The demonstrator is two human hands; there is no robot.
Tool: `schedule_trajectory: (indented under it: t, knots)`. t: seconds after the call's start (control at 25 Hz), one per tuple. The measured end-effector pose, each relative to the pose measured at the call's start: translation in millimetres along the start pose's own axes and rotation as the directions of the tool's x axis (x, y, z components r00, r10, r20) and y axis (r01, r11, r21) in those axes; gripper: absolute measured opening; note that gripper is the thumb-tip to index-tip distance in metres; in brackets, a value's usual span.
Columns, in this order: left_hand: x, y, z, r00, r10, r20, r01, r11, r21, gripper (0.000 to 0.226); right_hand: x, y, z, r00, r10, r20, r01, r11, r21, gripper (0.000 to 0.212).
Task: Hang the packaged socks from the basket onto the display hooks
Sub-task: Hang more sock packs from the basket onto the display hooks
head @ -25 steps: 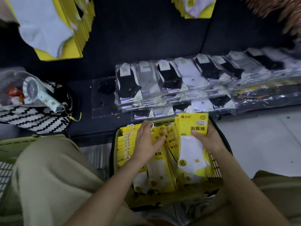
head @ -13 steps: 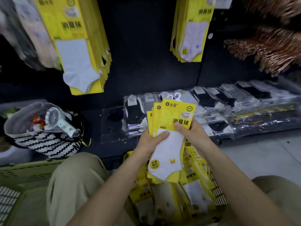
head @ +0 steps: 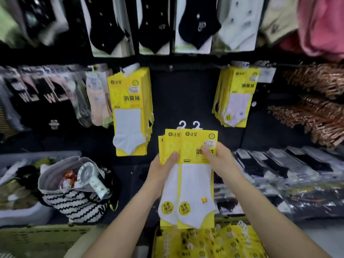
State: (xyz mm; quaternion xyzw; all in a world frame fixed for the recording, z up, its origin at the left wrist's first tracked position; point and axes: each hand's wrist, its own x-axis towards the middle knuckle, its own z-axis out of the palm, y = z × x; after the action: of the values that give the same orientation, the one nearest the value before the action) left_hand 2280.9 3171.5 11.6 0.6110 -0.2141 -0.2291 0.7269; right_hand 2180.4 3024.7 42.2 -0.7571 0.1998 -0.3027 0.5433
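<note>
My left grip (head: 162,171) and right grip (head: 220,161) both pinch the fanned sock packs (head: 195,183) upright between them.

Sock packs (head: 193,151): glossy yellow card w/ white plastic hooks (head: 196,124) on top. Socks (head: 195,183) on them: white knit cloth, matt. Display wall (head: 186,94): dark, matt. Tote bag (head: 74,203): woven cloth, b/w zigzag, grey lining. Fan (head: 87,174) in it: smooth pale plastic. Shelf packs (head: 275,164) at right in clear shiny film. Left basket (head: 37,243): dull green plastic lattice.
</note>
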Motion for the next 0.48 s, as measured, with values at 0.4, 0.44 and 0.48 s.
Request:
schedule_trajectory:
  t: [0.4,0.44,0.48]
  knots:
    - [44.3,94.7,-47.1,0.909,0.344,-0.236,-0.327,0.939,0.110,0.014,98.5,-82.3,3.4,0.992,-0.090,-0.086,0.107,0.969,0.221,0.015]
    - [46.3,100.2,-51.4,0.904,0.349,-0.245,-0.336,0.937,0.096,0.014,107.6,-88.5,7.4,0.991,-0.100,-0.088,0.117,0.969,0.217,0.014]
    - [47.8,104.5,-54.7,0.904,0.347,-0.248,-0.336,0.938,0.087,0.015,115.5,-93.2,11.6,0.990,-0.110,-0.090,0.127,0.969,0.211,0.014]
